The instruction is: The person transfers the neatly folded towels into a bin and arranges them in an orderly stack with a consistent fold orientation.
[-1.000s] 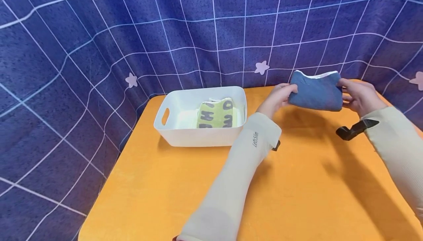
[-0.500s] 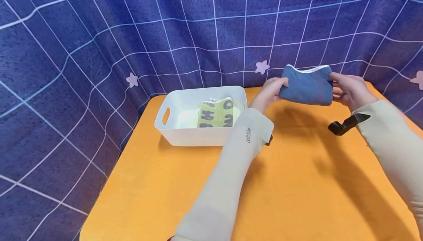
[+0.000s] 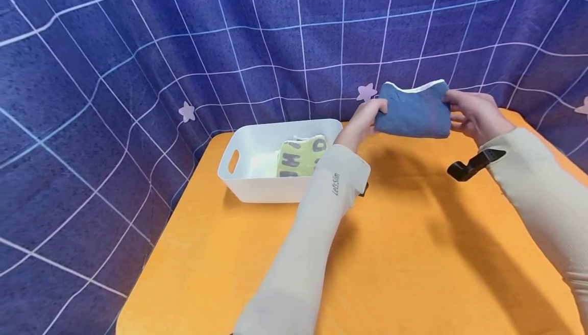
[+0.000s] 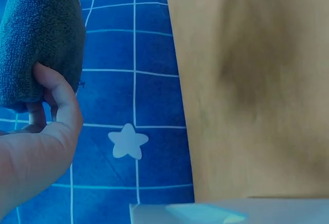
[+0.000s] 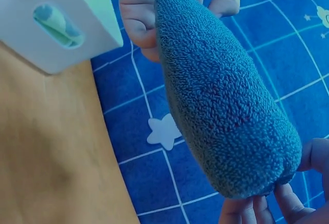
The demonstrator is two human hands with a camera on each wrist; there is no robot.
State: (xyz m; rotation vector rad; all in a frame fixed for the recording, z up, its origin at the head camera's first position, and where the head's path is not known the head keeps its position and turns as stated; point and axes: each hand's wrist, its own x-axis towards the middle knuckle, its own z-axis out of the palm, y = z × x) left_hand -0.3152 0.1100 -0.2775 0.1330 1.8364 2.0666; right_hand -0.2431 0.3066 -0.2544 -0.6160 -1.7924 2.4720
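Observation:
A folded blue terry towel with a white upper edge hangs in the air above the back of the table. My left hand pinches its left end, thumb in front. At the right end my right hand grips it between thumb and fingers. The right wrist view gives the looped pile of the towel close up, a hand at each end. Left of the hands, a white plastic bin holds a folded yellow-green towel with grey letters. My left forearm hides the bin's right part.
An orange table lies under everything. A dark blue curtain with white grid lines and stars hangs behind and at the left. A black wrist mount juts from the right sleeve.
Both hands have carried the blue towel left and slightly away, closer to the bin. My left arm now covers more of the bin's right side.

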